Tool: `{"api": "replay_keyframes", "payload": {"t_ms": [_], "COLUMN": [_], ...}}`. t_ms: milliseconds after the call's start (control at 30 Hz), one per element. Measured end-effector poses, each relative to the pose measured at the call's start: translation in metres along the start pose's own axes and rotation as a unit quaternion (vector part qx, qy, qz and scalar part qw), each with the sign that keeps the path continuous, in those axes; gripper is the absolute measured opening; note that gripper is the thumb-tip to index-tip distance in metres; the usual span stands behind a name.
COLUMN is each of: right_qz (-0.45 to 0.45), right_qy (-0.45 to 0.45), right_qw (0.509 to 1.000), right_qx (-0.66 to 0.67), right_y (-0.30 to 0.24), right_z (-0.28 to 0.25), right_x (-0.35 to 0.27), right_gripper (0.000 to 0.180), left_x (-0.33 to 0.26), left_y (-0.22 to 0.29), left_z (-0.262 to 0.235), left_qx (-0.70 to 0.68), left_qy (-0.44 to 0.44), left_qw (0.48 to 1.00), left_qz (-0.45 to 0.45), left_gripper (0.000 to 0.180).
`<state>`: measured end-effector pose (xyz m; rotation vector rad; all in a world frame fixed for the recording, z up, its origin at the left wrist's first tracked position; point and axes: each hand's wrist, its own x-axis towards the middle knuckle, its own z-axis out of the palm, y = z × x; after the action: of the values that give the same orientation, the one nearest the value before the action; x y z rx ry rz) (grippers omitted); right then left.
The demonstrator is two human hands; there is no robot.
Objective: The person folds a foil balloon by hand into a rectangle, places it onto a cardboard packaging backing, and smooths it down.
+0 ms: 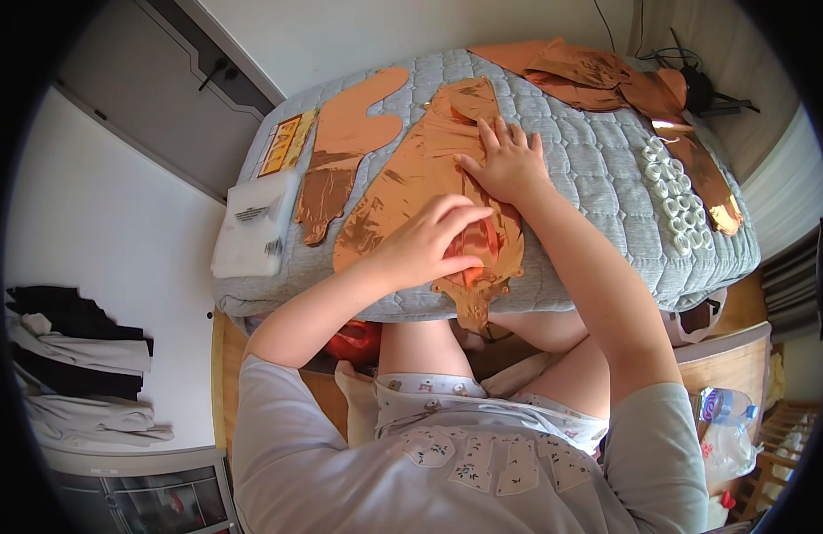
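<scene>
A flat copper-coloured foil balloon (402,191) lies creased on the quilted grey mattress, its narrow tab hanging toward me at the near edge. My left hand (425,240) rests on the near part of it, thumb and fingers apart around a shiny reddish fold (479,245) in the foil. Farther up, on the right side of the same balloon, my right hand (512,165) lies flat with its fingers spread. To the left is a second flat foil balloon (349,125) with rounded lobes. More copper foil (580,76) lies crumpled at the far right.
A white plastic packet (251,227) and a yellow printed card (287,147) lie on the left of the grey mattress (598,178). Several small white rings (674,196) sit in rows at right. A black device with antennas (699,89) stands behind. Bottles (730,432) are at lower right.
</scene>
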<state>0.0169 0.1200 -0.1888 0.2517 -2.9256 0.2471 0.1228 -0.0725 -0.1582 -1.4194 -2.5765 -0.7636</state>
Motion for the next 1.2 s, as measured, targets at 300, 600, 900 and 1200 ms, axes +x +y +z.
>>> {"api": "replay_keyframes", "payload": {"t_ms": [300,600,900,1200], "right_qz": [-0.001,0.001,0.005,0.003], "right_qy": [0.003,-0.029,-0.036,-0.038], "right_qw": [1.000,1.000,0.999,0.999], "right_qx": [0.003,-0.002,0.009,-0.008], "right_y": [0.000,-0.003,-0.005,-0.001], "right_z": [0.001,-0.006,-0.010,-0.006], "right_x": [0.000,-0.002,-0.002,-0.001], "right_gripper": [0.091,0.092,0.098,0.100], "left_x": [0.000,0.011,0.017,0.001], "left_y": [-0.008,-0.028,-0.032,-0.010], "left_z": [-0.001,-0.003,-0.003,0.000], "left_qx": [0.130,0.146,0.102,0.229], "left_qy": [0.002,-0.081,-0.117,-0.042], "left_qw": [0.990,0.982,0.976,0.964], "left_qz": [-0.057,-0.093,-0.151,-0.125], "left_gripper": [0.078,0.105,0.122,0.104]}}
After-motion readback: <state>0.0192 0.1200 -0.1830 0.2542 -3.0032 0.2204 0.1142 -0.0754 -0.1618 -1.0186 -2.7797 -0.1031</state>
